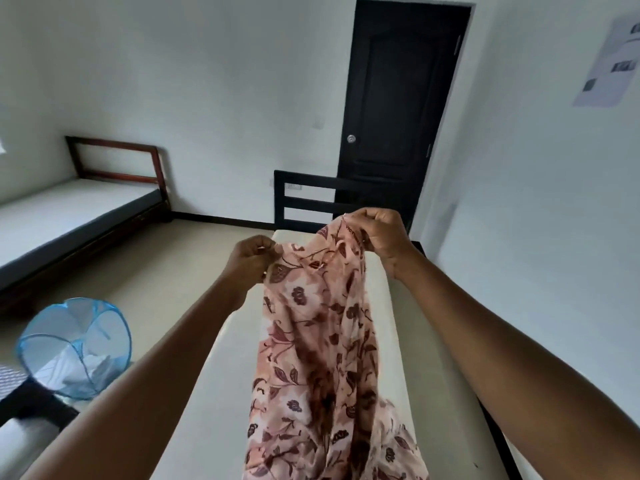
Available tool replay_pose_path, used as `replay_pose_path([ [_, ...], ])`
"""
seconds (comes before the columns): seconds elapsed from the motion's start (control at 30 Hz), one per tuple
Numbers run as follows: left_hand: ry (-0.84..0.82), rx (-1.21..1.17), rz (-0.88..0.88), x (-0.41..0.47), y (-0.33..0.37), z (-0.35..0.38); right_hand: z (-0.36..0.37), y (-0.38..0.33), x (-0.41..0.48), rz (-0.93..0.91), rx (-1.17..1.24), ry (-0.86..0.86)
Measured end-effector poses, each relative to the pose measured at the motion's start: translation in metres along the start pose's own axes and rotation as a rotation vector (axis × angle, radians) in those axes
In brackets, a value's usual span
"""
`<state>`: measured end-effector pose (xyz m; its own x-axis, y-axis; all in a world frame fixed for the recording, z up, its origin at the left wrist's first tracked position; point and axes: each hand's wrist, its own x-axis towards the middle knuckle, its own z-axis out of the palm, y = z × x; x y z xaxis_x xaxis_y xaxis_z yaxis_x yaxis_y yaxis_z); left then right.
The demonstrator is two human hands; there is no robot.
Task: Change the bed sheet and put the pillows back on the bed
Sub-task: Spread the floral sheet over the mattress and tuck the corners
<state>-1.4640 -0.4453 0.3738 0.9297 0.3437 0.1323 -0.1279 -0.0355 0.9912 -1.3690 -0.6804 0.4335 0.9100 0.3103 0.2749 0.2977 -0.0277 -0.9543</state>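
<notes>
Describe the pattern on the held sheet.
Pink sheet with dark maroon flowers and leaves; head view.

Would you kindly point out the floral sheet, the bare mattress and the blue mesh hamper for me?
floral sheet (311,341), head view, on the hanging middle of the cloth.
mattress (214,393), head view, on its bare top left of the sheet.
blue mesh hamper (52,327), head view, on its mesh wall.

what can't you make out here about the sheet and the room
Head view only.
sheet: lower end cut off by the bottom edge.
mattress: middle hidden behind the sheet.
paper on the wall: print too small and blurred.
basket: white contents blurred behind its mesh.
</notes>
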Motion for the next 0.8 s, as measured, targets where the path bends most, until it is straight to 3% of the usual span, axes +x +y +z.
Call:
replay_pose_path([
  [0.13,0.231,0.194,-0.154,-0.008,-0.023,-0.003,-0.006,0.007,-0.002,0.022,-0.029,-0.219],
  [0.23,0.551,0.579,-0.055,-0.034,-0.027,0.03,-0.015,0.017,-0.007,0.04,0.012,-0.284],
  [0.3,0.698,0.631,0.064,-0.06,-0.022,0.063,-0.023,0.025,-0.009,0.044,0.049,-0.304],
  [0.37,0.526,0.423,0.052,-0.081,-0.012,0.105,-0.034,0.033,-0.011,0.068,0.101,-0.336],
  [0.43,0.309,0.122,-0.116,-0.088,-0.012,0.138,-0.045,0.041,-0.015,0.096,0.121,-0.405],
  [0.5,0.28,-0.02,-0.179,-0.089,-0.019,0.153,-0.049,0.049,-0.019,0.1,0.087,-0.437],
  [0.63,0.529,-0.202,-0.157,-0.093,-0.027,0.161,-0.07,0.064,-0.002,0.14,0.056,-0.226],
  [0.8,0.963,-0.19,-0.172,-0.097,-0.019,0.115,-0.135,0.091,0.059,0.341,0.185,0.149],
])
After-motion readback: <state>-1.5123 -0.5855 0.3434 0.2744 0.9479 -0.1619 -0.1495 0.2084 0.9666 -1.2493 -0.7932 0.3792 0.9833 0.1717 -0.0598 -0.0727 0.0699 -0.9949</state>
